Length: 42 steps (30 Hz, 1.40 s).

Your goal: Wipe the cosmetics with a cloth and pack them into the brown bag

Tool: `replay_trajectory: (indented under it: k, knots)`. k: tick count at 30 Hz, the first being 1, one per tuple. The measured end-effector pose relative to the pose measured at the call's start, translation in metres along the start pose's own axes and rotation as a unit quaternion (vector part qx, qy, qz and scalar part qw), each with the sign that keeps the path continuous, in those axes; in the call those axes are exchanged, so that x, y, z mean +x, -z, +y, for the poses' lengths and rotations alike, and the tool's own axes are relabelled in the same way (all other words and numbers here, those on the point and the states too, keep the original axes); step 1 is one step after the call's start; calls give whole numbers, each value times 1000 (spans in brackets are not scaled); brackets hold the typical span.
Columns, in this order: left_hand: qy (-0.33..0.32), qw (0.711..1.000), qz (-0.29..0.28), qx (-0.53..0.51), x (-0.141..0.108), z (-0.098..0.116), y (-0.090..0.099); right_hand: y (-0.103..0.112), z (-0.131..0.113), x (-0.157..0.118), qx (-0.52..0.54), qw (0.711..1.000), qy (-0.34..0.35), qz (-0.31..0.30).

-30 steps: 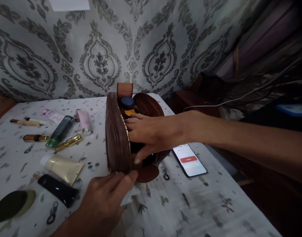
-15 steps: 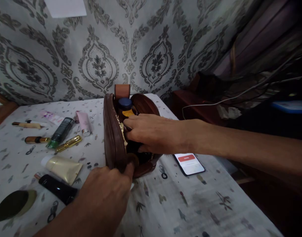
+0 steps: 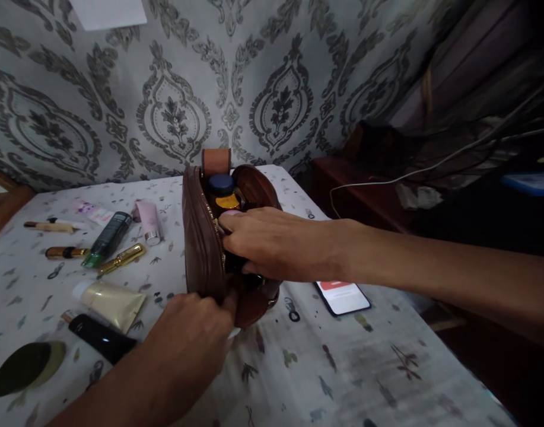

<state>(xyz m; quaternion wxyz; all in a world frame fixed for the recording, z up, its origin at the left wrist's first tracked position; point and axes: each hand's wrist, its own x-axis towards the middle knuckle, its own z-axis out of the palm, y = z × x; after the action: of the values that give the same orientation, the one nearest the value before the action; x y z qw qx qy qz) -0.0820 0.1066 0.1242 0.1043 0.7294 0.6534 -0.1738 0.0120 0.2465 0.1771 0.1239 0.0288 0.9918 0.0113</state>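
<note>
A brown leather toiletry bag [image 3: 198,237] stands unzipped on the patterned cloth, its gold zip edge showing. My left hand [image 3: 194,341] is closed on the bag's near edge, thumb side against the opening. Reaching in from the right, my right hand [image 3: 263,243] is down in the bag with its fingers curled; what they hold, if anything, is hidden. Beside those fingers a pinkish edge shows. Behind them inside the bag sits a jar with a dark blue lid [image 3: 221,184] and yellow below it.
Left of the bag lie a pink tube [image 3: 148,220], a green-black bottle [image 3: 107,238], a gold tube [image 3: 121,258], a cream tube [image 3: 114,302], a black tube [image 3: 100,337] and a dark round compact [image 3: 22,369]. A lit phone [image 3: 344,298] lies at right, and a white cable [image 3: 387,182] runs behind.
The view has shifted slightly. The bag's near end opens a little wider beside my left hand. My right hand stays in the bag, and a pinkish edge now shows by its fingers.
</note>
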Motion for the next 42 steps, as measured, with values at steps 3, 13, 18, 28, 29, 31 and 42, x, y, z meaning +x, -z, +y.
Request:
replay_trajectory:
  k: [3,13,18,28,29,31,42]
  knots:
    - [2,1000,12,18,-3,0,-4,0,0,-1,6,1000,7,7]
    - [-2,998,58,13,-9,1,-9,3,1,0,5,1000,16,4]
    - [-6,997,80,15,-6,0,-13,6,1,-1,9,1000,20,-11]
    - [-2,995,99,4,-8,0,-14,6,-2,1,-19,1000,9,-4]
    - [-1,995,96,1,-8,0,-12,5,0,1,-17,1000,13,-1]
    - [1,996,87,-3,-9,1,-10,4,3,-2,-4,1000,18,13]
    - [-119,912,379,-104,-39,-19,-58,12,10,-23,60,986,-79,133]
